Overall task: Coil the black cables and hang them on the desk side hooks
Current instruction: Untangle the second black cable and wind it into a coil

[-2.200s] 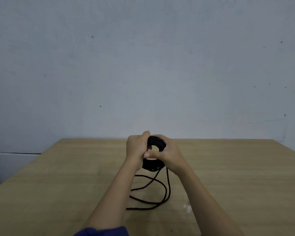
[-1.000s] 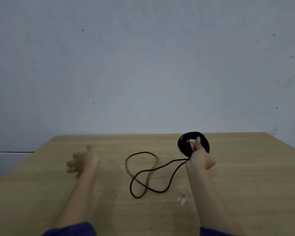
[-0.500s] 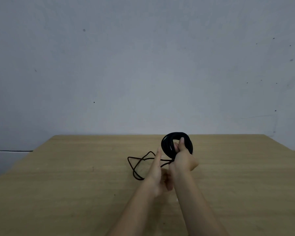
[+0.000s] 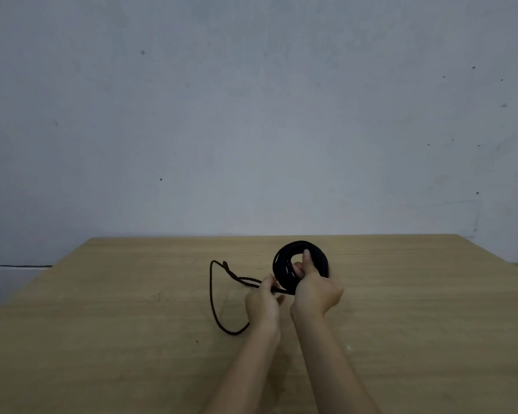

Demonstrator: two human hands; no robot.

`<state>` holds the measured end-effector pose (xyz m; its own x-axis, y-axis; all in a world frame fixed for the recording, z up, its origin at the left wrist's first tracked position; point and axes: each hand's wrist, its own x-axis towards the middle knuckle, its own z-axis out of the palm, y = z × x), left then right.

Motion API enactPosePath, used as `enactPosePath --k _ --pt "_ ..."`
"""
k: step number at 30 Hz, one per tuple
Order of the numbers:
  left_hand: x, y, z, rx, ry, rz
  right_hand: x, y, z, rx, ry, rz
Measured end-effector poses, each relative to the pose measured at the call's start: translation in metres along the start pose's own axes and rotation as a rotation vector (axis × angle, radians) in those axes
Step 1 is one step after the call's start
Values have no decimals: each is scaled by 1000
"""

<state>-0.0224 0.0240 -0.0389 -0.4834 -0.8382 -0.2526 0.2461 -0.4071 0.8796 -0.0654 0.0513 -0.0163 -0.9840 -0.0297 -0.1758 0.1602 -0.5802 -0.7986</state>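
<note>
Wall (image 4: 72, 130): plain grey with a few dark specks. It rises straight behind the far edge of the tabletop.
Tabletop (image 4: 102, 339): light wood grain, filling the lower part of the view from left to right.
Black cable (image 4: 299, 245): one cord, partly wound up and partly slack, near the middle of the tabletop, slightly toward its far edge.
Loose strand (image 4: 211, 297): the slack part of the cable lies on the wood left of both hands. It forms a narrow open loop that reaches toward the far edge, bends back and runs right into the left hand.
Left hand (image 4: 263, 303): low over the tabletop, just left of the right hand. Its fingers are closed around the loose strand, and a short length of cord leads on to the coil.
Coil (image 4: 280, 264): a thick black ring of many turns, held upright above the wood with its open centre facing the camera.
Right hand (image 4: 316, 292): it grips the lower right of the coil. The thumb (image 4: 307, 256) points up across the ring's hole and the other fingers curl round the bundle.
Hands together: they are side by side and almost touching, each clamped on its own part of the same cable.
</note>
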Motion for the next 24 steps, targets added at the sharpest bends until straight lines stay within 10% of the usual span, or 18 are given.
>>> enactPosePath --k 7,16,24 --pt "9 24 -4 -438 -123 -99 -14 6 -3 -284 -214 -159" --pt "17 67 -30 84 -515 -343 -17 16 -10 -560 -303 -200" --pt "18 49 -18 195 -93 -73 -25 27 -5 -728 -294 -342"
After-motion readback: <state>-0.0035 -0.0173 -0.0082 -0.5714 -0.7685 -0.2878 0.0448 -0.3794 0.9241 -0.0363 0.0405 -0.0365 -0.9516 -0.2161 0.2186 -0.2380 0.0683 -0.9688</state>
